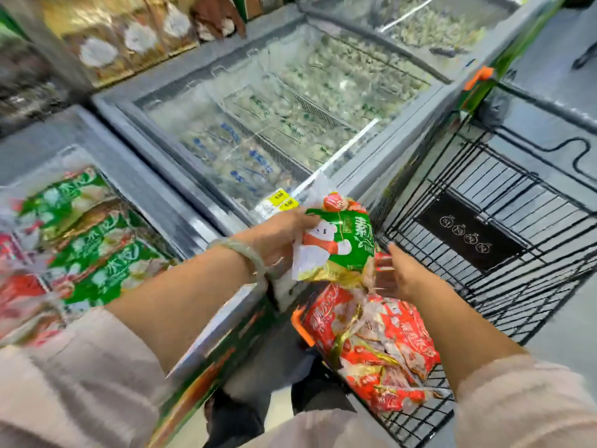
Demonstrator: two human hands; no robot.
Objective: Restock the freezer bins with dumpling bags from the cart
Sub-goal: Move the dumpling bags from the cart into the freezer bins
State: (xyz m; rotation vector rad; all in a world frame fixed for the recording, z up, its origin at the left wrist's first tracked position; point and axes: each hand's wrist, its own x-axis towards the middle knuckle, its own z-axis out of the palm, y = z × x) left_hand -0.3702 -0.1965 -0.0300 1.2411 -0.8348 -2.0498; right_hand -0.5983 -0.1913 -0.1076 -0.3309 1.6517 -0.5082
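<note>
one green bag (pixel 342 244) in left hand's (pixel 277 240) grasp, right hand (pixel 403 276) slack, several red bags (pixel 371 334) in cart (pixel 468 234)

Bright, even shop light falls on everything I see, a white streak of glare crosses the freezer lid (pixel 290 118), motion blur smears the bags (pixel 87 240) on my left, and straight edges bow toward the corners.

Both forearms bare and stretched forward, left hand (pixel 281 236) raised — fingers curled round a green bag (pixel 350 250), right hand (pixel 405 274) lower and just beside it — palm turned inward, fingers straight.
</note>
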